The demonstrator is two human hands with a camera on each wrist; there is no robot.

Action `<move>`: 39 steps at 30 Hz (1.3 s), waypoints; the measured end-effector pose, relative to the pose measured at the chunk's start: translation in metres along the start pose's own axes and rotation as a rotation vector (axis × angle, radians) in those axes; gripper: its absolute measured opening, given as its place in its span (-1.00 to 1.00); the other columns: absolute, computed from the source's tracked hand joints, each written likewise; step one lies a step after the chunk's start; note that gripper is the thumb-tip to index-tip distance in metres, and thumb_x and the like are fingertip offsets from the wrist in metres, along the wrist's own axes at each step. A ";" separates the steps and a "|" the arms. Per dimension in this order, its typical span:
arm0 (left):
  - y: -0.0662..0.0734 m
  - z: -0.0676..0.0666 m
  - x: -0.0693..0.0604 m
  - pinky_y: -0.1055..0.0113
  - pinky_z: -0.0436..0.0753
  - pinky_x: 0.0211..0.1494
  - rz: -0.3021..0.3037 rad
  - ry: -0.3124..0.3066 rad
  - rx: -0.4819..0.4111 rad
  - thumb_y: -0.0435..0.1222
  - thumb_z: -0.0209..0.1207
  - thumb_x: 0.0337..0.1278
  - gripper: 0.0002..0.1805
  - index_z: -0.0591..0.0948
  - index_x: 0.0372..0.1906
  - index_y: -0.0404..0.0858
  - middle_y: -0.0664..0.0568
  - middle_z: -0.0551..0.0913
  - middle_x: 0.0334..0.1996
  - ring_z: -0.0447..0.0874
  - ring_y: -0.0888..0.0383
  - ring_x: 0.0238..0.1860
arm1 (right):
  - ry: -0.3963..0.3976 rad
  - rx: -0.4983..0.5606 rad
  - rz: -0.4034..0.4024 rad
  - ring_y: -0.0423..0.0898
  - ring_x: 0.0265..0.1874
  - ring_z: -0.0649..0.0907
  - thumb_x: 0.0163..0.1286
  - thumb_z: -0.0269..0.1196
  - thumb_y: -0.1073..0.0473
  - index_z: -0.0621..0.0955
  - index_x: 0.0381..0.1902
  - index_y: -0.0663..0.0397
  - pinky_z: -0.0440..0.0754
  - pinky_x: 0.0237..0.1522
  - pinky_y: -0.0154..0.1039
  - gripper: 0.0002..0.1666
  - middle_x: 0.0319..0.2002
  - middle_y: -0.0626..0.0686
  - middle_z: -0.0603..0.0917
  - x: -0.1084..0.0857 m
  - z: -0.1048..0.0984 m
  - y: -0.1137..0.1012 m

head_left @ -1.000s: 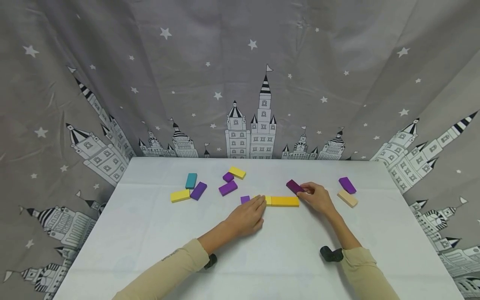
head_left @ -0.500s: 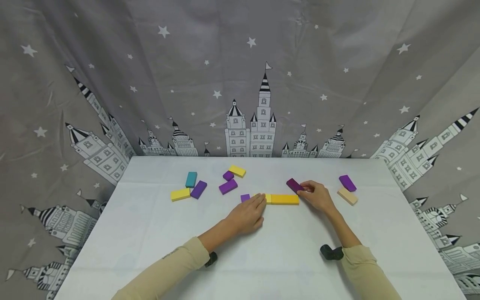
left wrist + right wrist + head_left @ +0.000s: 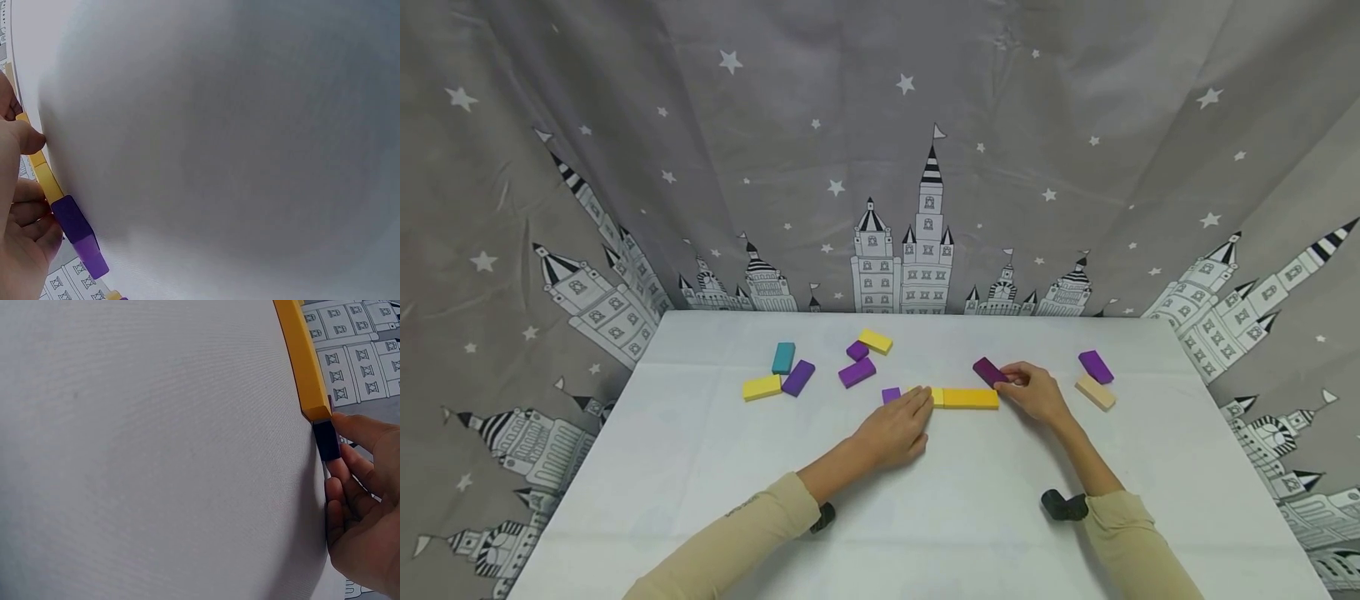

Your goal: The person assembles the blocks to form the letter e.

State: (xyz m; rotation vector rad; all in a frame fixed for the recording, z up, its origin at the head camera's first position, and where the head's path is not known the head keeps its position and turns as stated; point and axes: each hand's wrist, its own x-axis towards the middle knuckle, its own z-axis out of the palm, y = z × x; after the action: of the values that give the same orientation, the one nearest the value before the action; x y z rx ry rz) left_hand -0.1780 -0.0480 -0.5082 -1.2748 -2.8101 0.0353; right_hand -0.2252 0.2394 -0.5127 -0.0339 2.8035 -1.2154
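Observation:
My left hand (image 3: 895, 427) lies over a row of blocks, its fingers resting on them from above. In that row, a purple block (image 3: 891, 395) is at the left end, then a dark purple block (image 3: 74, 220) covered by the hand in the head view, then a yellow block (image 3: 937, 398) and a long orange block (image 3: 970, 399) at the right. My right hand (image 3: 1036, 395) pinches one end of a maroon block (image 3: 989, 372), which lies slanted just behind the orange block's right end.
Behind the left hand are a purple block (image 3: 857, 372), a smaller purple block (image 3: 857, 351) and a yellow block (image 3: 876, 342). Farther left are a teal block (image 3: 783, 358), a yellow block (image 3: 762, 388) and a violet block (image 3: 798, 378). Right: a purple block (image 3: 1096, 367) and a tan block (image 3: 1095, 392).

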 end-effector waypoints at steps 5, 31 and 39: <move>0.001 -0.002 0.000 0.21 0.17 0.48 -0.005 -0.018 -0.004 -0.11 0.05 0.43 -0.36 0.34 0.41 -0.46 -0.26 0.31 0.42 0.24 -0.07 0.45 | -0.004 0.006 -0.014 0.11 -0.13 0.55 0.37 0.35 0.13 0.60 0.11 0.31 0.55 0.01 -0.06 -0.54 -0.12 0.20 0.67 -0.001 0.000 0.001; -0.002 -0.005 0.003 0.22 0.24 0.45 -0.006 -0.030 -0.050 -0.15 0.09 0.42 -0.40 0.37 0.40 -0.42 -0.23 0.31 0.43 0.25 -0.05 0.45 | -0.025 0.035 -0.013 0.12 -0.10 0.53 0.38 0.33 0.13 0.59 0.12 0.32 0.51 0.04 -0.02 -0.54 -0.09 0.22 0.65 -0.002 -0.001 0.001; -0.004 -0.006 0.003 0.21 0.28 0.43 -0.004 -0.029 -0.072 -0.16 0.11 0.41 -0.40 0.38 0.40 -0.42 -0.24 0.32 0.42 0.27 -0.06 0.44 | -0.029 0.039 -0.014 0.12 -0.10 0.53 0.38 0.33 0.14 0.58 0.12 0.32 0.51 0.05 -0.03 -0.54 -0.09 0.22 0.65 -0.001 0.000 0.001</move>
State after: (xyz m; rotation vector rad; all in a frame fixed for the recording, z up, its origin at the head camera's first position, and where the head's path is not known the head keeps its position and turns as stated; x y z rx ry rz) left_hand -0.1821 -0.0485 -0.5025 -1.2928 -2.8636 -0.0489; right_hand -0.2240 0.2400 -0.5133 -0.0676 2.7584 -1.2622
